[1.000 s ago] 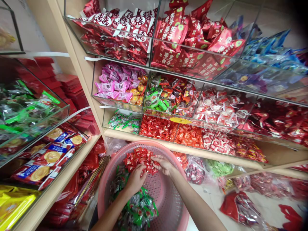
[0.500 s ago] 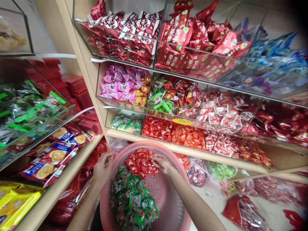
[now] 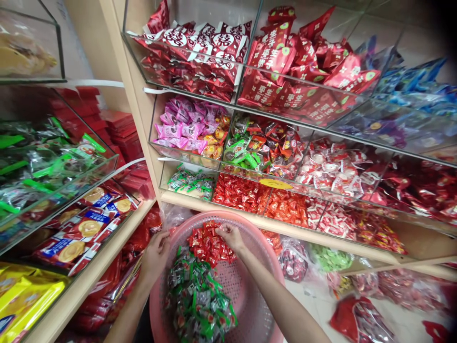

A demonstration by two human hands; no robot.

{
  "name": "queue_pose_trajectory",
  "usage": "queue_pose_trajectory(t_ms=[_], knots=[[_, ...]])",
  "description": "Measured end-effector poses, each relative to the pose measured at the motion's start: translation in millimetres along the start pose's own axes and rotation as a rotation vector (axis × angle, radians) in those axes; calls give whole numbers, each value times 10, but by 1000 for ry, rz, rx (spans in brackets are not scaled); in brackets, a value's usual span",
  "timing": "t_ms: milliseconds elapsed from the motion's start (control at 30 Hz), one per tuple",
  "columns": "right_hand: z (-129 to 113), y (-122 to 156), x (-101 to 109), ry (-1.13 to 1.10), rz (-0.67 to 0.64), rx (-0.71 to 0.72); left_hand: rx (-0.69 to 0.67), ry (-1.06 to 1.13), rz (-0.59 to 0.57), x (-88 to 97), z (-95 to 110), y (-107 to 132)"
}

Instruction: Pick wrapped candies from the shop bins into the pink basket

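A round pink plastic basket (image 3: pixel 264 233) with a perforated wall stands below the shelves. In its far part lies a heap of red-wrapped candies (image 3: pixel 205 245); nearer, a larger heap of green-and-clear wrapped sweets (image 3: pixel 200 295) fills the left side. My right hand (image 3: pixel 231 238) reaches over the red heap, its fingers pinched on a red-wrapped candy. At the basket's left rim, my left hand (image 3: pixel 157 252) has its fingers curled together. A bit of red shows by its fingertips, but what it holds is unclear.
Shelf bins ahead hold red-wrapped candies (image 3: pixel 239 192), orange candies (image 3: pixel 285 207) and pink packets (image 3: pixel 185 129). On the left are blue-and-red biscuit packs (image 3: pixel 87 226) and yellow packs (image 3: pixel 24 300). A wooden shelf edge (image 3: pixel 303 232) runs behind the basket. Bagged sweets (image 3: pixel 360 319) lie on the floor at right.
My right hand has moved slightly left over the red candies, its fingers drawn closer together. My left hand stays by the rim. The view has shifted a little.
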State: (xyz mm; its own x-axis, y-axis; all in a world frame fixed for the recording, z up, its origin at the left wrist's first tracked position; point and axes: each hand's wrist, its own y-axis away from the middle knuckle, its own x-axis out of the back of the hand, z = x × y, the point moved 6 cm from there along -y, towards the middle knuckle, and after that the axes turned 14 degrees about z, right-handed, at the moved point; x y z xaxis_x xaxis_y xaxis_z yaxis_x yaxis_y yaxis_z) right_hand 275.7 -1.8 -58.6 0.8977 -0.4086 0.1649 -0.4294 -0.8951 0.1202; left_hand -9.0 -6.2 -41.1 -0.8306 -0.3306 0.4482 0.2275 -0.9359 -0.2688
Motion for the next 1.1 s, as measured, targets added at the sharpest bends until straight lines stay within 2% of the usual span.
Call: queue_pose_trajectory(t_ms=[133,267,367,500,600,700,767,800,1000,1100], knots=[[-38,-7,-50,136,-47,129,-15,0,8,14,-9,20],[-172,49,1,263,-21,396,-24,-9,22,27,15,30],[-212,125,4,355,-74,557,-30,-10,18,21,28,34],[-161,168,-28,372,-152,606,-44,-21,14,21,30,31],[-101,109,20,270,-59,489,-45,-38,22,26,14,27],[52,21,160,46,99,136,-57,-51,22,12,3,29],[141,17,211,-119,99,-105,-70,-52,21,-1,5,33],[147,26,228,-174,75,-179,-75,-53,22,-7,8,34],[-59,132,312,-317,-79,-353,-63,-56,12,-23,3,39],[-144,176,310,-390,-106,-380,-54,-53,12,-28,-6,41]])
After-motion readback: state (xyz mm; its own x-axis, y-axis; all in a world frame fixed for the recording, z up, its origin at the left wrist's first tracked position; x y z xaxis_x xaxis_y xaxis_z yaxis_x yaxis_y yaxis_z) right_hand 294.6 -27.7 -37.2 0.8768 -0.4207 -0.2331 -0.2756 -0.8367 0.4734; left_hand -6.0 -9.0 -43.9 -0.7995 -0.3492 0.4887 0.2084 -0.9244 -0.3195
